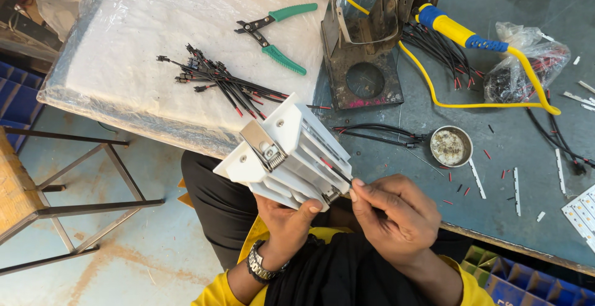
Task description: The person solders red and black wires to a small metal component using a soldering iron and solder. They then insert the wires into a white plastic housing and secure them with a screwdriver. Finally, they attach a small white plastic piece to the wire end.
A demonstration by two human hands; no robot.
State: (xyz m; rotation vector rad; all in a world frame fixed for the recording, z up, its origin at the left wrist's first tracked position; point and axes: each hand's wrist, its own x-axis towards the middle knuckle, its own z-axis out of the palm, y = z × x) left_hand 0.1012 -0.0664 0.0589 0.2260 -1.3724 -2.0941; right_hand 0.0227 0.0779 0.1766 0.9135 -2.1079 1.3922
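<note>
Hands meet over the lap, just off the near edge of the grey-blue table [527, 157]. Left hand [286, 216], with a watch [260, 267] on its wrist, grips a white finned block [286, 151] from below, fingers wrapped round its near end, thumb on its lower face; block tilted, metal spring clips showing on its upper face. Right hand [390, 213] sits touching the block's right corner, thumb and forefinger pinched shut on a thin black wire [331, 169] that runs up across the block's fins; red tip visible partway along the wire. Both hands are thus closed, one on the block, one on the wire, nearly touching each other. Beyond the block, on a white plastic-covered pad [149, 27], lies a bundle of black wires [220, 83] with red ends and small plugs. Farther beyond that, green-handled cutters [276, 33], jaws pointing left. Right of the block and farther back stands a dark metal iron stand [365, 52]; a soldering iron [458, 32] with blue and yellow handle rests in it, its yellow cord looping over the table. Right of the block, near, a small round tin [451, 146] with pale residue. Short wire offcuts lie scattered around the tin. Far right of the block, a clear bag [524, 64] of dark parts.
</note>
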